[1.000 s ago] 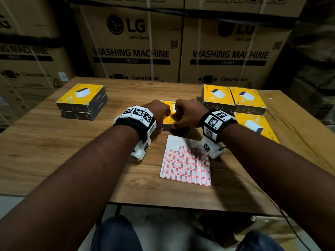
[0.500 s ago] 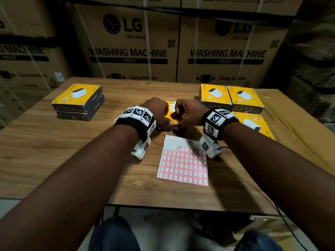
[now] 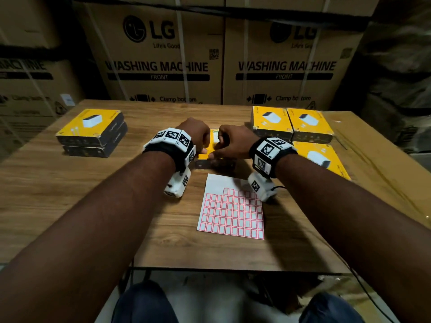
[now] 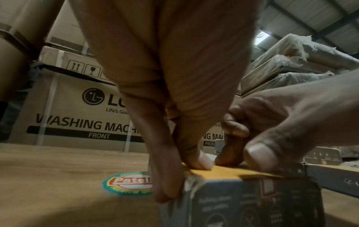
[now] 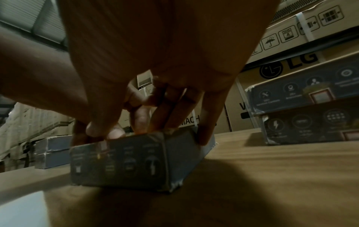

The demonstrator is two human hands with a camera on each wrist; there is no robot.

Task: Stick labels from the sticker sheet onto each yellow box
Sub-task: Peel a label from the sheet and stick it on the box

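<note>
A yellow box (image 3: 212, 145) with dark sides lies at the table's middle, held between both hands. My left hand (image 3: 202, 148) grips its left corner; in the left wrist view the left hand (image 4: 180, 179) has its thumb on the yellow top and a finger down the side. My right hand (image 3: 216, 153) curls over the box's near edge, thumb at the rim. A red-bordered label (image 4: 269, 187) sits on the near side face below that thumb. The sticker sheet (image 3: 231, 212) lies flat just in front, partly under my right wrist.
Two yellow boxes are stacked (image 3: 91, 132) at the left. Three more boxes (image 3: 271, 122) (image 3: 310, 123) (image 3: 323, 159) lie at the right; two show red-bordered labels (image 5: 320, 96) on their sides. Large washing-machine cartons (image 3: 163, 66) wall off the table's far edge.
Both hands stay on the centre box; the right hand has shifted slightly toward its near edge. The sheet and the other boxes have not moved.
</note>
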